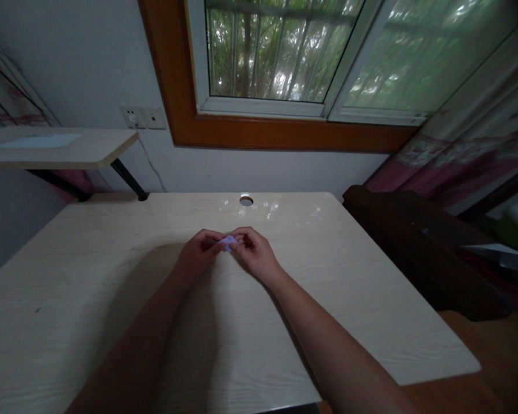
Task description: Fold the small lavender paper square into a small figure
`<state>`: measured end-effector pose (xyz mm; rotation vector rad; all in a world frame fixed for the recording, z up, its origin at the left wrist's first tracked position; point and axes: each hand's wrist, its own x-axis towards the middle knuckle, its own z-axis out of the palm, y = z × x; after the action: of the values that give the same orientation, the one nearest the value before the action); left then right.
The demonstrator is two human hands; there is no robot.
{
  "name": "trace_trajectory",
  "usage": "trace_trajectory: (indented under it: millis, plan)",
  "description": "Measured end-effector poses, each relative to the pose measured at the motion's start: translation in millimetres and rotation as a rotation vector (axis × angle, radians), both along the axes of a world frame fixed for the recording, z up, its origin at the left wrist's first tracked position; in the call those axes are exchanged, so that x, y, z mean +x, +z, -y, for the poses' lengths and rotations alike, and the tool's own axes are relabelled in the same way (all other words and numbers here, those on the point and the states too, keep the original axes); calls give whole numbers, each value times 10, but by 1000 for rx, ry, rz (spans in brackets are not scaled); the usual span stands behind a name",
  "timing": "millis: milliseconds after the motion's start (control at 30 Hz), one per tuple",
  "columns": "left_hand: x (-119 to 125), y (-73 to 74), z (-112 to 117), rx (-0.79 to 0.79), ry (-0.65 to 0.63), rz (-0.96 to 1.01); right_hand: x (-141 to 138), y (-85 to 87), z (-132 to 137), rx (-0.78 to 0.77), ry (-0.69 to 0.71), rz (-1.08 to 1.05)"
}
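Both of my hands meet over the middle of a pale wooden desk (112, 270). My left hand (198, 253) and my right hand (254, 253) each pinch a small light purple piece of folded paper (228, 242) between their fingertips. The paper is held just above the desk top, and most of it is hidden by my fingers.
A round cable hole (246, 200) sits near the desk's far edge. A raised shelf (60, 148) on black legs stands at the back left, with wall sockets (143, 118) behind it. A window (285, 52) is ahead. Dark furniture (414, 241) and curtains (470, 149) are on the right.
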<state>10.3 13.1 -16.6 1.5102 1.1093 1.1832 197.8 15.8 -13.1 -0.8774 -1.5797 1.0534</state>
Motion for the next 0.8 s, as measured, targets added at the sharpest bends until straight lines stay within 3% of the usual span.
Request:
trace_trajectory:
  millis: [200,400,667,800]
  plan:
    - [-19,-60,-15,-13,54,-25,12,-15,-11,69,-53,53]
    - [-24,-13,2,-22,67,-122,32,-1,-2,151,-92,186]
    - [-6,34,14,-57,83,11,34,3,-4,208,-140,224]
    - [-16,-10,-8,-20,74,-46,38,-7,-18,196,-159,209]
